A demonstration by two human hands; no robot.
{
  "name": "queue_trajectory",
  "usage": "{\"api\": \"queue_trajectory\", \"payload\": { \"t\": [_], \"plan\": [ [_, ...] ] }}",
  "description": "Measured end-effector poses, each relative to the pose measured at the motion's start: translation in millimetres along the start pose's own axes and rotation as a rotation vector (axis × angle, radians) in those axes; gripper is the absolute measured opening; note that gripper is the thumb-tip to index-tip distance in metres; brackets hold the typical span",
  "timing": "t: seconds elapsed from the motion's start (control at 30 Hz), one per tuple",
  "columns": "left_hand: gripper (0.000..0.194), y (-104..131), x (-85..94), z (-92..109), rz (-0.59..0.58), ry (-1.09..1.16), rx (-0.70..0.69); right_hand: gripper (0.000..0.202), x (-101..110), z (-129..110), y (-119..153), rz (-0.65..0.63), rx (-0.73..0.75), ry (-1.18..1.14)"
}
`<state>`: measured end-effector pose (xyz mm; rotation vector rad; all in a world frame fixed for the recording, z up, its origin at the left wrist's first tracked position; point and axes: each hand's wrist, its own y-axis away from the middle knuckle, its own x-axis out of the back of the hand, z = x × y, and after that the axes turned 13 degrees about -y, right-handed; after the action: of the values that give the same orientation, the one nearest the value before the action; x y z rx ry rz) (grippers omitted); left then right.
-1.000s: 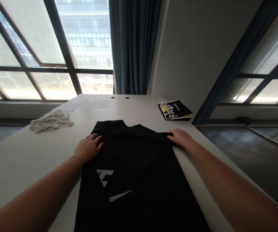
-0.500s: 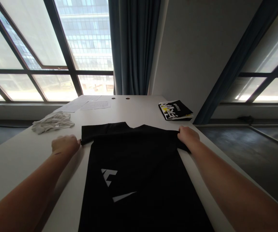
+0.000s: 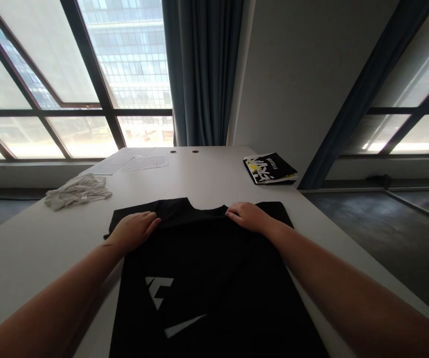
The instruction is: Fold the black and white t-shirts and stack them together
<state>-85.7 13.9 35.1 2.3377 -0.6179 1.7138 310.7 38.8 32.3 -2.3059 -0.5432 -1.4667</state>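
Note:
A black T-shirt (image 3: 214, 278) with pale grey angular prints on its front lies spread over the white table, collar towards the far end. Over its left shoulder area, my left hand (image 3: 134, 231) is closed on the fabric, thumb beside the fingers. Close to the right side of the neckline, my right hand (image 3: 249, 216) pinches the cloth, its fingers curled. A shallow crease runs across the chest between the two hands. My fingers and palms partly cover the shoulders, and the shirt's lower hem lies outside the view.
On the white table (image 3: 199, 179), a crumpled light grey cloth (image 3: 78, 191) lies at left. Printed paper sheets (image 3: 143, 163) are behind it. A folded black, white and yellow printed item (image 3: 270, 169) sits near the right edge. A blue curtain (image 3: 205, 74) hangs beyond the far end.
Both hands have let go of the sleeve ends and moved inward to the shoulders and neckline. The shirt's top edge sits a little nearer to me, and the sleeves lie loose.

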Motion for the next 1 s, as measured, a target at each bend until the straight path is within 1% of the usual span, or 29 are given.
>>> {"api": "queue_trajectory", "payload": {
  "t": [0.1,0.13,0.2,0.23,0.3,0.37,0.4,0.43,0.5,0.57,0.6,0.67,0.73,0.8,0.83,0.87,0.97,1.0],
  "plan": [
    [0.048,-1,10.6,12,-0.113,-0.075,0.105,0.027,5,-3,1,0.042,-0.090,-0.005],
    [0.048,-2,11.8,16,-0.143,-0.079,0.124,0.027,5,-3,1,0.041,-0.140,0.017],
    [0.053,-4,12.6,21,-0.175,-0.052,0.151,0.025,4,-4,1,0.001,-0.215,0.066],
    [0.058,-4,13.1,22,-0.184,-0.029,0.157,0.021,4,-6,1,-0.028,-0.217,0.087],
    [0.065,-2,15.3,22,-0.213,0.001,0.162,0.009,4,-10,2,-0.062,-0.146,0.121],
    [0.063,1,18.3,22,-0.243,-0.009,0.165,0.003,6,-17,4,-0.053,-0.076,0.135],
    [0.057,3,19.5,22,-0.241,-0.023,0.157,0.004,8,-21,4,-0.039,-0.074,0.123],
    [0.050,4,20.0,22,-0.217,-0.041,0.139,0.006,12,-24,5,-0.025,-0.088,0.098],
    [0.035,4,18.8,21,-0.102,-0.085,0.087,0.009,21,-30,8,-0.024,-0.108,0.027],
    [0.025,4,15.2,18,0.033,-0.091,0.013,0.011,32,-33,12,-0.075,-0.088,-0.064],
    [0.022,4,13.2,15,0.076,-0.069,-0.031,0.013,37,-34,15,-0.116,-0.083,-0.114],
    [0.021,4,10.4,9,0.094,0.007,-0.143,0.028,47,-34,20,-0.207,-0.130,-0.201],
    [0.019,5,10.5,3,0.064,0.060,-0.254,0.050,52,-33,24,-0.301,-0.226,-0.255],
    [0.016,7,13.2,0,0.052,0.054,-0.315,0.061,53,-32,28,-0.362,-0.324,-0.251],
    [0.015,8,14.8,-1,0.060,0.039,-0.327,0.061,53,-31,29,-0.377,-0.355,-0.222],
    [0.015,9,16.2,-1,0.072,0.022,-0.333,0.057,52,-30,30,-0.389,-0.373,-0.175],
    [0.016,11,18.7,-2,0.132,-0.027,-0.313,0.033,52,-29,30,-0.429,-0.364,-0.031],
    [0.017,12,19.0,-2,0.158,-0.042,-0.290,0.026,54,-29,29,-0.422,-0.347,-0.003]
  ]
}}
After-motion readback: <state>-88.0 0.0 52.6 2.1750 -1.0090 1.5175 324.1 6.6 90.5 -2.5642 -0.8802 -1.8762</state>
